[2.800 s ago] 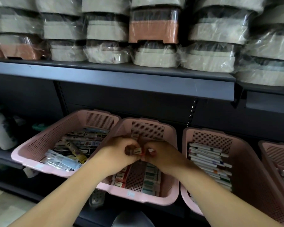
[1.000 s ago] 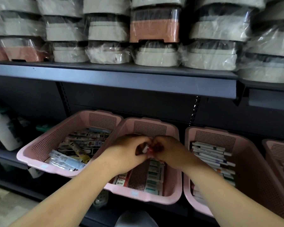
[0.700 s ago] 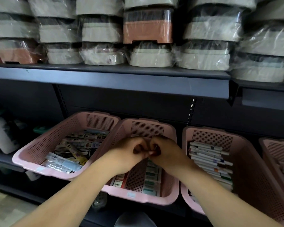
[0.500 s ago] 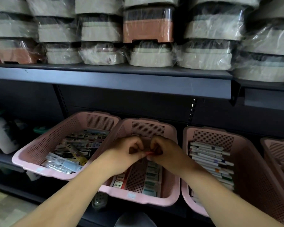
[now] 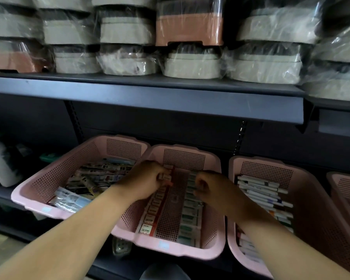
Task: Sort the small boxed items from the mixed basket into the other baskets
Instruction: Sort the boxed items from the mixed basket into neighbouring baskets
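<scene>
I read the left hand (image 5: 143, 179) as gripping a small red-and-white box (image 5: 165, 176), fingers curled round it, above the far end of the middle basket (image 5: 182, 158). The right hand (image 5: 209, 185) is curled just beside it, apart from the box; I cannot tell whether it holds anything. Inside the middle basket, a row of red-labelled boxes (image 5: 150, 217) lies along the left side and a row of green-labelled boxes (image 5: 189, 217) along the right. The left basket (image 5: 55, 178) holds mixed packets. The right basket (image 5: 267, 170) holds stacked flat boxes. Wrapped containers (image 5: 190, 63) sit on the upper shelf (image 5: 170, 100).
</scene>
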The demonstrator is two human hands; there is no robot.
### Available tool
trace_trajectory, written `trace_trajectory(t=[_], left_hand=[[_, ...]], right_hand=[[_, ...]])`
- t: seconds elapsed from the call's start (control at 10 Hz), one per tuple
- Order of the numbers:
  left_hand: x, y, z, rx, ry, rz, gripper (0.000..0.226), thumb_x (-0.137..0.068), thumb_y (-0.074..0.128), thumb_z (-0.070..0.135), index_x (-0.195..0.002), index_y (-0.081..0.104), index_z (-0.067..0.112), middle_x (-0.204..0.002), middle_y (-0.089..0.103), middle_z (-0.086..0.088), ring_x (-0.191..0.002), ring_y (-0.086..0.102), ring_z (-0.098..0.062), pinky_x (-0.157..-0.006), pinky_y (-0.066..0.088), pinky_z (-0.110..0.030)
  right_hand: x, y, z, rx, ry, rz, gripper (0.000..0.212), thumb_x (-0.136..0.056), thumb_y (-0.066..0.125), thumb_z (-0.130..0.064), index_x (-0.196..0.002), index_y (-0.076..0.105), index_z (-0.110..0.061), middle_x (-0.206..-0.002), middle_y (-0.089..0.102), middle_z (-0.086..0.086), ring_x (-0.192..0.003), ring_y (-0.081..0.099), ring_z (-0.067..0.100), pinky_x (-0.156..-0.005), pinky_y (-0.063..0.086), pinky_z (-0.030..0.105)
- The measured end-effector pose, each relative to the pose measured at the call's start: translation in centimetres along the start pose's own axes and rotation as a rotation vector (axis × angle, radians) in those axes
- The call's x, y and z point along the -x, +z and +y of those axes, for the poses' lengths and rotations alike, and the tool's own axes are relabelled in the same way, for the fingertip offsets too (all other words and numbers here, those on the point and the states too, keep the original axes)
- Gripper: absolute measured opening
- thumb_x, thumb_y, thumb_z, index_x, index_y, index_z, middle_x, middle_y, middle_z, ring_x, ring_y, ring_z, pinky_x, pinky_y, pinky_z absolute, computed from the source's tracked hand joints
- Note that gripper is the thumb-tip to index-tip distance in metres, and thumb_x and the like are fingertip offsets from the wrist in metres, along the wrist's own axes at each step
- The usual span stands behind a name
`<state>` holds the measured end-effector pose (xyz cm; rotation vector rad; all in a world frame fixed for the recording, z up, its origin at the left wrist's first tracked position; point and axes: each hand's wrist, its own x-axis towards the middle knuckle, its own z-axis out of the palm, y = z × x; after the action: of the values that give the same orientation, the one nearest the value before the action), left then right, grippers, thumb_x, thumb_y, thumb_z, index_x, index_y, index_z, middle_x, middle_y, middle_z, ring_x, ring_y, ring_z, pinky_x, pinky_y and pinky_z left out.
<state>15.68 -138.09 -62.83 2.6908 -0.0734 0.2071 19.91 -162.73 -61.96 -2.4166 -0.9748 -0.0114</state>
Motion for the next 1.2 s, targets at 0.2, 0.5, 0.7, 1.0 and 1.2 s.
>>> trace_trajectory(t=[0.2, 0.5, 0.7, 1.0, 1.2], left_hand=[[-5.4, -0.2, -1.7, -0.184, -0.052, 0.003, 0.006, -0.096, 0.067, 0.034, -0.097, 0.071, 0.038, -0.106, 0.067, 0.016, -0.099, 0.064, -0.010, -0.073, 0.042, -0.024], [-9.6, 2.2, -3.2, -0.315, -0.028, 0.068, 0.015, -0.094, 0.067, 0.028, -0.105, 0.074, 0.021, -0.106, 0.076, 0.007, -0.097, 0.072, -0.015, -0.086, 0.054, -0.022], [-9.8, 3.2, -4.1, -0.139, -0.082, 0.055, 0.013, -0.093, 0.068, 0.034, -0.098, 0.074, 0.024, -0.098, 0.074, 0.011, -0.087, 0.070, -0.007, -0.079, 0.054, -0.018], [-10.0, 3.5, -5.2, -0.055, -0.086, 0.040, 0.018, -0.085, 0.061, 0.044, -0.091, 0.071, 0.030, -0.094, 0.067, 0.018, -0.093, 0.067, -0.009, -0.074, 0.044, -0.021], [-10.3, 4.1, -4.4, 0.116, -0.221, 0.116, 0.025, -0.087, 0.074, 0.026, -0.106, 0.075, 0.010, -0.091, 0.078, -0.001, -0.076, 0.077, -0.015, -0.063, 0.058, -0.023]], right_hand=[[0.5, 1.5, 1.2, 0.139, -0.055, -0.046, 0.004, -0.088, 0.063, -0.023, -0.086, 0.063, -0.019, -0.086, 0.062, -0.008, -0.078, 0.058, 0.009, -0.065, 0.041, 0.016], [0.4, 2.5, 1.9, 0.196, -0.092, -0.038, 0.016, -0.080, 0.049, -0.036, -0.077, 0.056, -0.022, -0.081, 0.056, -0.011, -0.077, 0.053, 0.007, -0.068, 0.043, 0.023], [0.4, 2.8, 2.0, 0.195, -0.081, -0.027, 0.020, -0.077, 0.041, -0.041, -0.074, 0.051, -0.024, -0.078, 0.052, -0.013, -0.079, 0.052, 0.007, -0.069, 0.043, 0.025], [0.8, 2.5, 1.6, 0.175, -0.077, -0.016, 0.011, -0.082, 0.049, -0.035, -0.076, 0.053, -0.027, -0.080, 0.051, -0.015, -0.082, 0.051, 0.004, -0.072, 0.044, 0.022], [0.9, 2.3, 1.6, 0.186, -0.080, -0.011, 0.008, -0.083, 0.055, -0.030, -0.078, 0.058, -0.024, -0.083, 0.057, -0.011, -0.083, 0.052, 0.005, -0.073, 0.046, 0.023]])
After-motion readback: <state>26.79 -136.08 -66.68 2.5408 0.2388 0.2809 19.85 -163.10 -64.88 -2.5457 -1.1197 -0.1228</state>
